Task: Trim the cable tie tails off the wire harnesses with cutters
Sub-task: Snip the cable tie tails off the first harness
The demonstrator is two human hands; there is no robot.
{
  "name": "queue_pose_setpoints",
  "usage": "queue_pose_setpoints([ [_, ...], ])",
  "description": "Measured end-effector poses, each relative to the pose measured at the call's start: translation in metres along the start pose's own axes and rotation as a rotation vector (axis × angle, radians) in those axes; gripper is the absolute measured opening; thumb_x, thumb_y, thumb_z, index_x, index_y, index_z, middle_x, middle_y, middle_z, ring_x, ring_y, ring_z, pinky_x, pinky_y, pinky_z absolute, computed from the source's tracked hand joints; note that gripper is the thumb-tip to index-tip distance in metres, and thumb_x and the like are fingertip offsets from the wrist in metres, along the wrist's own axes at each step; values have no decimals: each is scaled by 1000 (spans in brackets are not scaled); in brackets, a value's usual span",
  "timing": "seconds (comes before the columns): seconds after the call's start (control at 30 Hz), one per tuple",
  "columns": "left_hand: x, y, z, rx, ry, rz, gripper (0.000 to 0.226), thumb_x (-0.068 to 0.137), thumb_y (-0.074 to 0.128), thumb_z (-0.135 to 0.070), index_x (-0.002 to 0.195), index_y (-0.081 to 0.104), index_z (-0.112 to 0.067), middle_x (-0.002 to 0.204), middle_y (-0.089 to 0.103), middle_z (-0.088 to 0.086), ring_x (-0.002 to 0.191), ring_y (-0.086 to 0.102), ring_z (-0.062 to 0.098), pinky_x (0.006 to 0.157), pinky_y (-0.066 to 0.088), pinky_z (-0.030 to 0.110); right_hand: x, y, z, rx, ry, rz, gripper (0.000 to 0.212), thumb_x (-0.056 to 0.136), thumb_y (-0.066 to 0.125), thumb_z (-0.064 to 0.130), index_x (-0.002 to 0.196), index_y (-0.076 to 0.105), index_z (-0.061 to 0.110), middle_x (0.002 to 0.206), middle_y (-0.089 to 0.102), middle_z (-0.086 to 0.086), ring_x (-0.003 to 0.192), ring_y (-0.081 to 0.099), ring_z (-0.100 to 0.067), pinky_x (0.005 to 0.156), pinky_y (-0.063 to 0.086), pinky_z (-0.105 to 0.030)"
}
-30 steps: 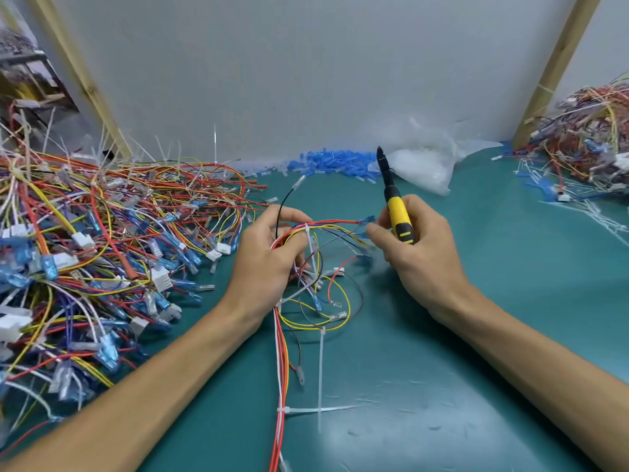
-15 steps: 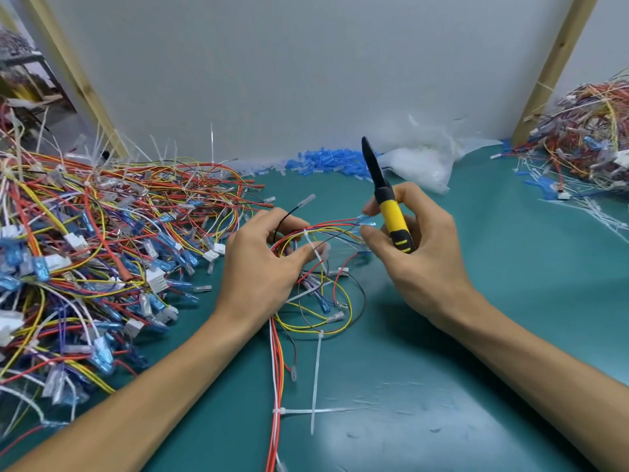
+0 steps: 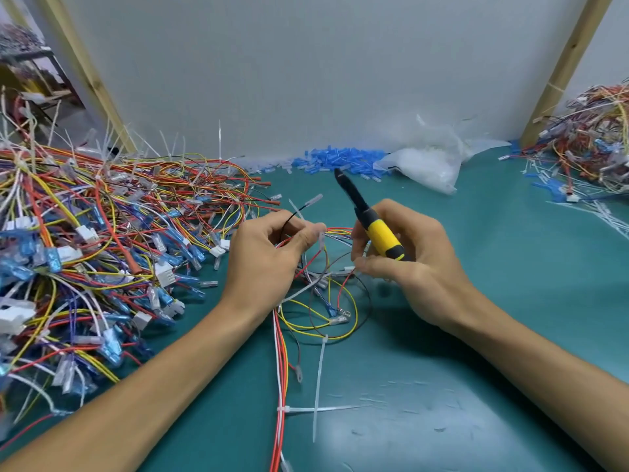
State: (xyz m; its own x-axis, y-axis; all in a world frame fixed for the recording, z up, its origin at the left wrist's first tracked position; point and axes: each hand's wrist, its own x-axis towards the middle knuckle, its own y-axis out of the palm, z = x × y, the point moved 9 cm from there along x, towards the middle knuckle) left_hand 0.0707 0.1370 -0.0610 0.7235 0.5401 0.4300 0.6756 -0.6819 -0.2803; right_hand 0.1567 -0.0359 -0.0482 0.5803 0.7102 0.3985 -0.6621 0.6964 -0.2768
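**Harness in hand, cutters tilted clear**

The wire harness [image 3: 316, 294] lies looped on the green table [image 3: 510, 301] between the two hands, its red, yellow and white leads running toward the near edge. Lower down, two white cable tie tails [image 3: 318, 386] stick out from it and cross each other. The left hand [image 3: 269, 260] pinches the upper wires between thumb and curled fingers. The right hand [image 3: 418, 264] grips the yellow-handled cutters [image 3: 374, 229], black end slanting up and left. A big harness pile [image 3: 95, 253] sits left, another [image 3: 592, 148] far right.
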Motion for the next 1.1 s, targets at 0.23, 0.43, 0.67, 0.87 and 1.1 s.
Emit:
queue_pose_setpoints([
  [0.23, 0, -2, 22, -161, -186, -19, 31, 96, 72, -27, 71, 70, -9, 56, 64, -5, 56, 58, 14, 50, 49, 21, -1, 11, -7, -330, 4, 48, 24, 81, 84, 10, 90, 63, 18, 77, 64, -14, 74, 55, -38, 69, 51, -50],
  [0.43, -2, 0, 24, -215, -250, 3, 35, 95, 74, -27, 65, 69, -9, 56, 62, 0, 45, 48, 12, 47, 45, 21, -1, 7, -5, -354, 6, 16, 21, 82, 80, 10, 95, 65, 19, 81, 68, -12, 80, 60, -37, 72, 52, -49],
  [0.67, -3, 7, 16, -214, -220, 24, 3, 88, 78, -5, 87, 77, -3, 70, 71, 9, 57, 60, 11, 54, 51, 19, 0, -10, 11, -485, -85, -173, 26, 79, 82, 5, 98, 66, 14, 87, 56, 1, 75, 50, -12, 64, 39, -18],
  [0.87, -3, 2, 10, -198, -173, -9, 4, 86, 81, -5, 85, 77, -6, 68, 72, 5, 57, 62, 11, 57, 53, 20, 6, -22, 2, -672, -65, -113, 29, 83, 80, 16, 110, 70, 19, 97, 63, 6, 85, 59, -19, 78, 53, -37],
  [1.1, -3, 5, 9, -231, -177, 4, 18, 84, 78, 6, 83, 77, -12, 69, 72, -2, 60, 62, 8, 63, 54, 20, 7, -19, 10, -765, -131, -1, 41, 82, 78, 18, 121, 73, 26, 102, 60, 5, 95, 60, -24, 82, 54, -45],
])
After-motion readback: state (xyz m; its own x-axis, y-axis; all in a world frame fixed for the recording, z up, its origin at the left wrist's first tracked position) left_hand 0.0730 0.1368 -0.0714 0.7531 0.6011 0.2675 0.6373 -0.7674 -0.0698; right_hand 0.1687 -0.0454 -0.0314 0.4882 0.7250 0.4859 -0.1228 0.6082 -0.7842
